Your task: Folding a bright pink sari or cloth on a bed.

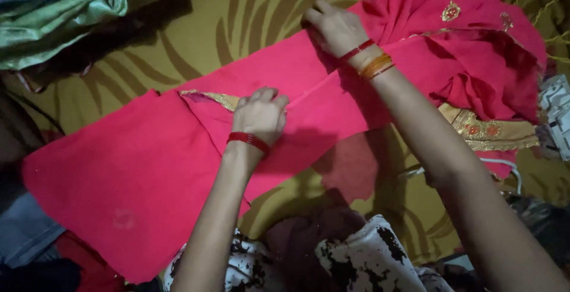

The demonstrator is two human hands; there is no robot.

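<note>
Black-and-white printed garment (362,262) nearest the viewer. Beyond it, a pink sari (136,173) lies on the olive patterned bedspread (237,24): its near length folded flat, its far embroidered end bunched. Left hand (260,114) pinches a fold; right hand (333,27) presses flat, open.

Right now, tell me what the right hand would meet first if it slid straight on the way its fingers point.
The right hand points up and left along the pink cloth. It would probably cross the cloth's edge and meet the olive patterned bedsheet first.
</note>
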